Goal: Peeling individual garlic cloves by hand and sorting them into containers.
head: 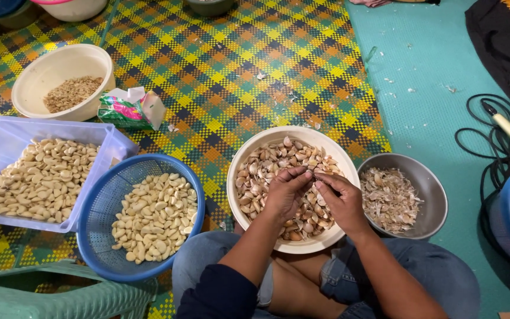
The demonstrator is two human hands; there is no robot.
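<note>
Garlic clove (310, 175) sits pinched between the fingertips of both my hands, just above the cream bowl (249, 155) of unpeeled cloves that rests in front of my crossed legs. The checked mat (237, 65) spreads under nearly everything, with a teal mat (420, 88) to its right. At my far left a clear tub (1, 139) holds peeled cloves, and just beside it a blue basket (104, 195) holds more of them. A second cream bowl (48, 68) beyond the tub has brownish scraps in it. To the right of my bowl, touching it, a steel bowl (429, 177) carries the papery skins. A crumpled packet (131, 109) lies near the scrap bowl. My left hand (284, 192) is curled, thumb and fingers closed on the clove; my right hand (340, 198) is likewise curled, its fingertips nipping the same clove from the other side.
</note>
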